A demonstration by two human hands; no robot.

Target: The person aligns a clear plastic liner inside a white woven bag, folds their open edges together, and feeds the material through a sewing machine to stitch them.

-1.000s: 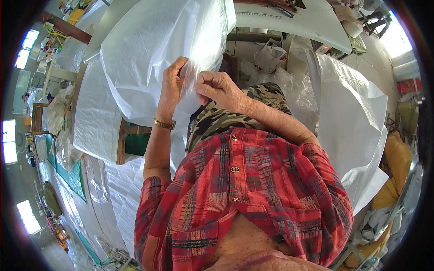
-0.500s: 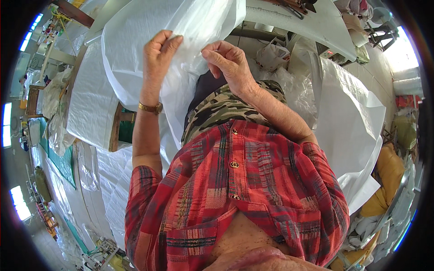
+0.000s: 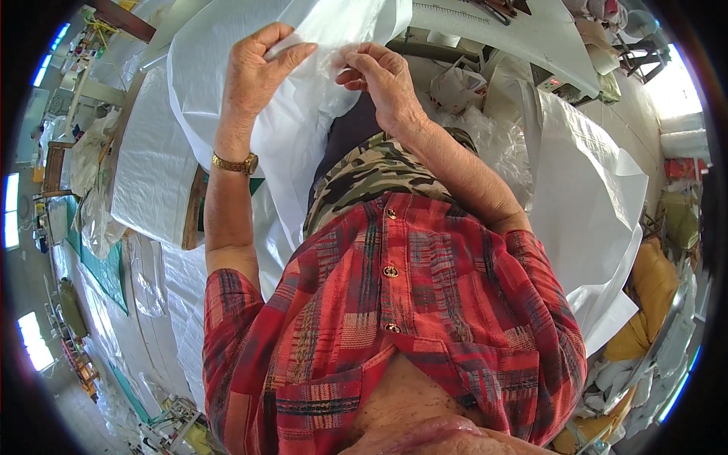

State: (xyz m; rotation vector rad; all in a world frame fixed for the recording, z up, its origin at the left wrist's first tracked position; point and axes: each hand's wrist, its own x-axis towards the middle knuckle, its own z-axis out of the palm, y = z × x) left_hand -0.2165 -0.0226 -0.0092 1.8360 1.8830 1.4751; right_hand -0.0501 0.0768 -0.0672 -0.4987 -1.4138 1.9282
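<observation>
A large translucent white plastic sheet [image 3: 201,83] drapes in front of me and hangs down beside my dark-and-camouflage lap. Its upper part bunches between my two hands. At the left of the bunched part, my left hand [image 3: 258,72] lies against the sheet, thumb stretched out and a gap showing between it and the fingers. My right hand [image 3: 387,80] has its fingers curled, thumb and forefinger pinched at the sheet's right side. The exact edge in that pinch is too small to make out. A gold-coloured watch [image 3: 236,164] circles my left wrist.
A pale work table [image 3: 523,42] with tools on top stands ahead at the right. Under it sit a white bag [image 3: 457,85] and crumpled clear plastic [image 3: 489,140]. More white sheeting [image 3: 588,197] hangs at my right. A sheet-covered wooden stand [image 3: 152,159] is at my left.
My left hand has moved up and left, its thumb now farther from the fingers. My right hand has risen slightly, and the sheet between them has shifted.
</observation>
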